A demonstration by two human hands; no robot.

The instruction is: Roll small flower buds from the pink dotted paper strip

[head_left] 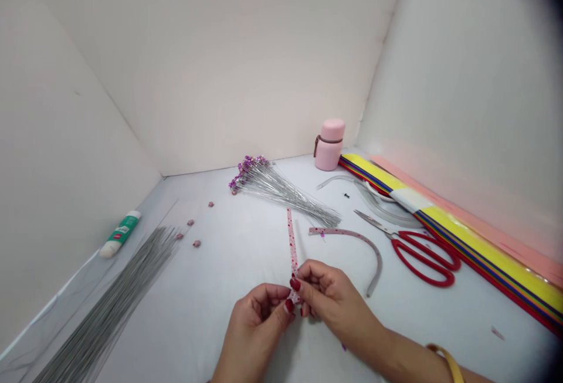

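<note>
The left hand [255, 327] and right hand [334, 301] meet low in the view, with the forearms coming in from the bottom edge and the wrists angled inward. Both hands are grasping a narrow pink-speckled paper strip [291, 242], pinching it between thumbs and fingertips without clenching. The strip stands upright from their grip, its lower part hidden by the red-nailed fingers (how it is joined or folded there can't be made out). A curved pink-speckled strip [347, 232] lies just right of the hands, near long red-handled steel scissors [424, 260]. Farther up lies a bundle of silver wires tipped with purple beads [268, 186], and a sheaf of bare grey wires [105, 301] runs off the bottom edge at left. A white-and-green glue tube [119, 233] lies beyond them, and a pale pink lidded flask [329, 144] stands in the far corner. A stack of yellow-and-red striped paper [457, 236] is cut off at the right edge.
</note>
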